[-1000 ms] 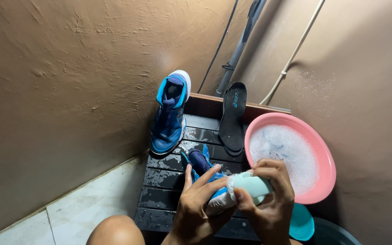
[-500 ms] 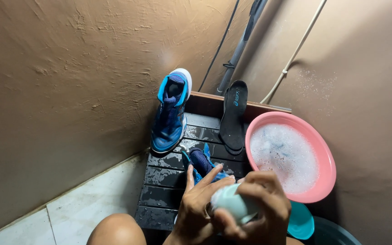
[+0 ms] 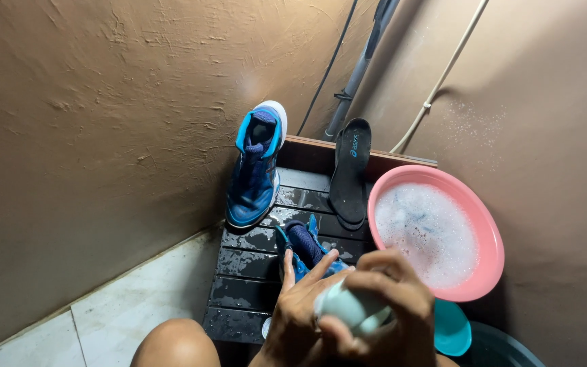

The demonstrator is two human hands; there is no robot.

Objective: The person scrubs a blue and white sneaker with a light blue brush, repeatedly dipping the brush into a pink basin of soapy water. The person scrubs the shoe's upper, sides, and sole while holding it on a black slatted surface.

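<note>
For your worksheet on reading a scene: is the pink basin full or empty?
Partly full. The pink basin holds white soapy foam across most of its inside, below the rim. How deep the water is cannot be told.

Blue shoe (image 3: 255,175), black insole (image 3: 349,170), pink basin (image 3: 484,234), brown wall (image 3: 103,136).
</note>
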